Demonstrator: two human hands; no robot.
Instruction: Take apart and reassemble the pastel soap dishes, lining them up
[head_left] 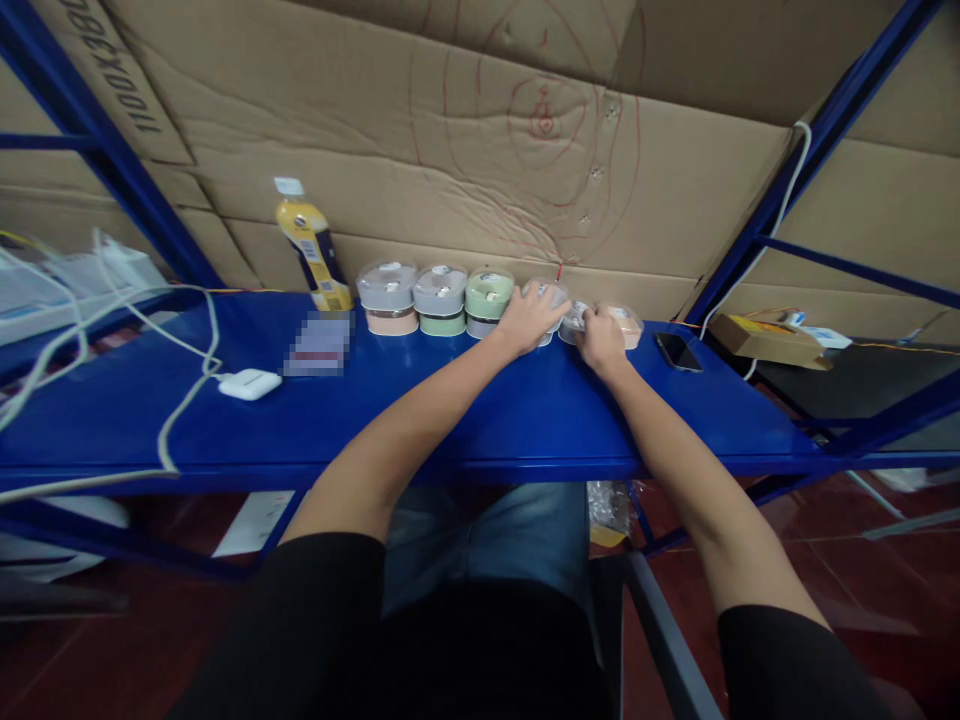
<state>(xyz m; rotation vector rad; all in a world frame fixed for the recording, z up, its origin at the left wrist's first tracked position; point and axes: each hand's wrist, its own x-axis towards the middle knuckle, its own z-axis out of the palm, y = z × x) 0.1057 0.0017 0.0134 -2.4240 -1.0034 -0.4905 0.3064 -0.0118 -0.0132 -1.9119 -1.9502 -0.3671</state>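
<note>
A row of small round lidded containers stands at the back of the blue shelf (pixel 480 420): a grey one on a peach one (pixel 387 296), a grey one on a green one (pixel 440 298), and a green one on a grey one (pixel 488 300). My left hand (pixel 529 318) lies over a clear-lidded container (pixel 553 296), fingers curled on it. Beside it, my right hand (pixel 600 338) is closed around a small container (pixel 576 318), with a peach one (pixel 628 322) just right of it.
A yellow bottle (pixel 313 250) stands left of the row. A white charger (pixel 250 384) with cables lies at the left, and a black phone (pixel 678 351) at the right. Cardboard boxes form the back wall. A brown box (pixel 765 338) sits on the neighbouring rack.
</note>
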